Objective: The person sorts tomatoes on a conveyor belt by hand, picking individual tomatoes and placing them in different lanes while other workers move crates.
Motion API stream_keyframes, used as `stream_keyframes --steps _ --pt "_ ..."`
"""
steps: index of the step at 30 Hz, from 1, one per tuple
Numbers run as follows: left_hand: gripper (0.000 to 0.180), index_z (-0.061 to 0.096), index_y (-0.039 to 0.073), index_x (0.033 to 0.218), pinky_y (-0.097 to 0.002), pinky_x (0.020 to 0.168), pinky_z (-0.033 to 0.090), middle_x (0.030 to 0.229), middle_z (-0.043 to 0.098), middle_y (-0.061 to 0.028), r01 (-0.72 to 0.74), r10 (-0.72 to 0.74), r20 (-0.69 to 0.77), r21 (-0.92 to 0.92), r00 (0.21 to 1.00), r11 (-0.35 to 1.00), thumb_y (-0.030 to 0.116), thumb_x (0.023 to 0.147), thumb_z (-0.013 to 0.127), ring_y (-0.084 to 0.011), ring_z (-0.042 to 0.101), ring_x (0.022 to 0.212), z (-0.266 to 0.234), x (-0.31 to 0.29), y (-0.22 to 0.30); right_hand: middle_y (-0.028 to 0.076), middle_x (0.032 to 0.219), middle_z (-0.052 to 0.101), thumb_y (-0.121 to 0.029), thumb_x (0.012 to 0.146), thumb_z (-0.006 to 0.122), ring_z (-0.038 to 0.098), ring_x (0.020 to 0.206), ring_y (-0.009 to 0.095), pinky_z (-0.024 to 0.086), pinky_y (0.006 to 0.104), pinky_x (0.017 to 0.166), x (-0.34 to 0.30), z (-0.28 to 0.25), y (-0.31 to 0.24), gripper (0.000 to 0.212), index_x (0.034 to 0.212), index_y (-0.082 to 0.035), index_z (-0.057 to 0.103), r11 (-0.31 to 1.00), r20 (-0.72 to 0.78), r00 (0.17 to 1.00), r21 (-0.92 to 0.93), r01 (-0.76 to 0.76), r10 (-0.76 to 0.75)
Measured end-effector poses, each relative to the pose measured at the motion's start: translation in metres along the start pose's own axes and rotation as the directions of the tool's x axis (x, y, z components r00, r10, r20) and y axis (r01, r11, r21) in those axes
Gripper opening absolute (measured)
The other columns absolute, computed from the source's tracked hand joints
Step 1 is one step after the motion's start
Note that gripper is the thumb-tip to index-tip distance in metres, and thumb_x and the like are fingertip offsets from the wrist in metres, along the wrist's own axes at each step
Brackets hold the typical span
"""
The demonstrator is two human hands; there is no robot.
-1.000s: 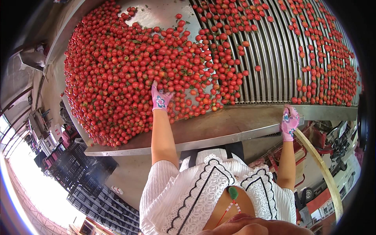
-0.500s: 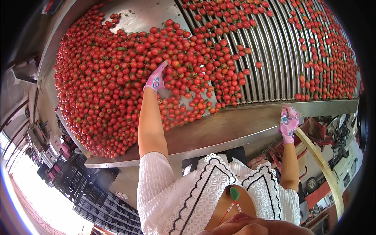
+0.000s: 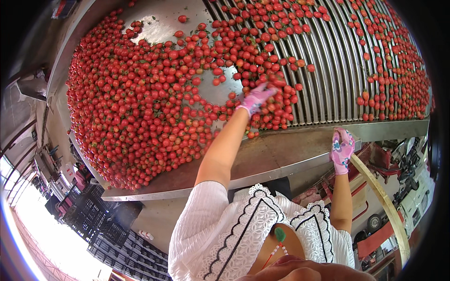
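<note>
My left hand (image 3: 257, 98), in a pink patterned glove, reaches across the metal table with fingers stretched out. It presses against several small red tomatoes (image 3: 276, 100) where the table meets the metal rollers (image 3: 323, 79). The tomatoes by its fingers are blurred by motion. To its left spreads a large heap of tomatoes (image 3: 126, 107) with some green stems. A bare patch of steel table (image 3: 218, 89) shows just behind the hand. My right hand (image 3: 342, 146), gloved alike, rests at the right corner of the front ledge with fingers curled; whatever they hold is hidden.
A metal front ledge (image 3: 281, 154) runs between me and the tomatoes. More tomatoes (image 3: 393, 89) lie on the rollers at the right. Stacked black crates (image 3: 93, 210) stand at the lower left. A pale curved bar (image 3: 382, 196) rises beside my right arm.
My left hand has swept right from the heap to the rollers, pushing tomatoes along and baring more steel behind it. My right hand has barely moved.
</note>
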State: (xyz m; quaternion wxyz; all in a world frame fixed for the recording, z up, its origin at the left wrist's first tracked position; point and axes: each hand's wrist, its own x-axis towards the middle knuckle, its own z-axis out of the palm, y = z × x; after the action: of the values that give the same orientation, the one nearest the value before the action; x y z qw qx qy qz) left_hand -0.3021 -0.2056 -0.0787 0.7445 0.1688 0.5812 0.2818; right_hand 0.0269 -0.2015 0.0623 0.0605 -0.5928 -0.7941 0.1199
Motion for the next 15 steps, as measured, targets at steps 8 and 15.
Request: stream_keyframes --steps 8,15 --pt "0.076 0.037 0.010 0.144 -0.0339 0.108 0.035 0.142 0.046 -0.0163 -0.385 0.302 0.285 0.307 0.910 0.871 0.042 0.083 0.067 -0.0286 0.042 0.133 0.046 -0.027 0.019 0.009 0.084 0.066 -0.015 0.085 0.060 0.061 0.082 0.028 0.044 0.0385 0.083 -0.002 0.001 -0.004 0.012 0.093 -0.011 0.067 0.999 -0.004 0.999 0.037 -0.039 0.039" --pt "0.074 0.044 0.014 0.139 -0.0459 0.109 0.033 0.142 0.041 -0.0229 0.116 0.600 -0.509 0.813 0.617 0.571 0.052 0.078 0.063 -0.0416 0.040 0.130 -0.100 0.026 0.041 0.004 0.089 0.067 -0.016 0.084 0.061 0.062 0.088 0.024 0.042 0.0402 0.089 -0.003 0.005 -0.004 0.013 0.096 -0.014 0.068 0.996 -0.016 0.997 0.062 -0.071 0.072"
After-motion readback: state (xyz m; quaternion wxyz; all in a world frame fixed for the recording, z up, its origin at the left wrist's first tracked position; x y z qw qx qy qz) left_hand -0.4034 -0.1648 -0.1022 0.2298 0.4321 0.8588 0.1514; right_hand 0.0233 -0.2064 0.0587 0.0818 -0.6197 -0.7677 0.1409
